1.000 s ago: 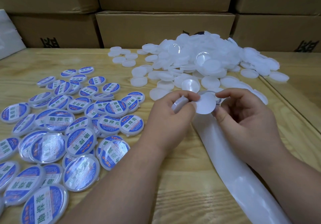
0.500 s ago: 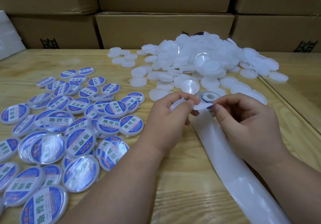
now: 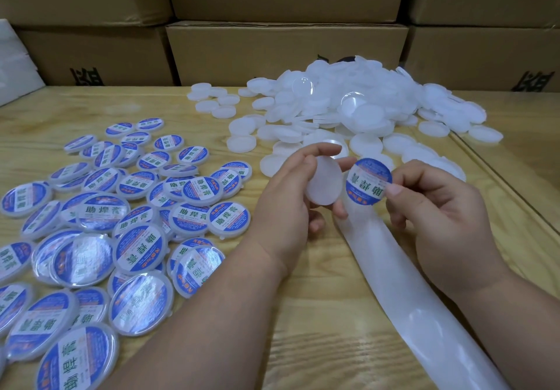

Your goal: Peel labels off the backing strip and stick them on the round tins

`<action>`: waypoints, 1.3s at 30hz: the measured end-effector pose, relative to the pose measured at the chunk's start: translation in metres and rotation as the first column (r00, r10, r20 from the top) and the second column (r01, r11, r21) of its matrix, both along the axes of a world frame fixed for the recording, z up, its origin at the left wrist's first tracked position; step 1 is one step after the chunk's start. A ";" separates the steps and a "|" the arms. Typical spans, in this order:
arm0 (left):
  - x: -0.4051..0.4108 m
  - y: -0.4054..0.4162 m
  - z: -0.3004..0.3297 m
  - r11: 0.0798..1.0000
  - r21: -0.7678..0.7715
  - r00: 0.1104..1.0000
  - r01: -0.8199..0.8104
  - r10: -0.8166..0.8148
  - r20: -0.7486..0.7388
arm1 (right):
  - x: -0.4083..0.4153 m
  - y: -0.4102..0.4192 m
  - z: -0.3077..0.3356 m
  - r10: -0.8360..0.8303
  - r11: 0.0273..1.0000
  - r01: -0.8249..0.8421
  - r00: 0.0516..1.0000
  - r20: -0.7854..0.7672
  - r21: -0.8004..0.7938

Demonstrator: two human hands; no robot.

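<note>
My left hand (image 3: 291, 195) grips a plain white round tin (image 3: 323, 182), tilted on edge above the table. Just right of it, my right hand (image 3: 439, 208) pinches a round blue and white label (image 3: 368, 185) by its right rim, printed face toward me. Label and tin are close together but apart. The glossy white backing strip (image 3: 403, 286) runs from under my hands to the bottom right corner. A heap of unlabelled white tins (image 3: 357, 108) lies behind my hands.
Several labelled tins (image 3: 121, 223) cover the left half of the wooden table (image 3: 303, 329). Stacked cardboard boxes (image 3: 285, 50) wall off the far edge. A seam (image 3: 509, 189) in the tabletop runs along the right. A white bag (image 3: 15, 65) sits at far left.
The label has come off the strip and turned its printed face toward me in my right hand. My left hand has let go of the strip and now holds a plain tin.
</note>
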State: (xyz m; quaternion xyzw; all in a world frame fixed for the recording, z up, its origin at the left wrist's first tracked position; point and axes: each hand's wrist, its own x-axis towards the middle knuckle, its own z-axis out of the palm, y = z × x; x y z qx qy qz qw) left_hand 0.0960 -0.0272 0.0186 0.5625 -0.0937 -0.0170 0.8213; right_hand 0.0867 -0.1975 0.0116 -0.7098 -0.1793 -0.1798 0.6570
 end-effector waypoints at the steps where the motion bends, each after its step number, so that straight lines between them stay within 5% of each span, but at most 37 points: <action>1: -0.001 0.000 0.001 1.000 0.012 1.000 0.011 -0.011 0.000 | 0.000 0.000 0.001 0.018 1.000 -0.018 1.000 -0.020 0.000; 11: -0.001 -0.001 0.002 0.981 0.139 0.991 0.136 -0.137 -0.006 | 0.001 0.009 -0.006 -0.084 0.992 0.068 0.984 -0.159 -0.103; 17: 0.000 -0.003 0.000 0.985 0.026 0.985 0.173 -0.172 -0.023 | 0.002 0.008 -0.005 -0.111 0.988 0.089 0.978 -0.175 -0.129; 39: -0.003 -0.005 0.001 0.989 0.053 0.990 0.139 -0.139 -0.006 | 0.003 0.008 -0.005 -0.145 0.969 0.119 0.984 -0.108 -0.217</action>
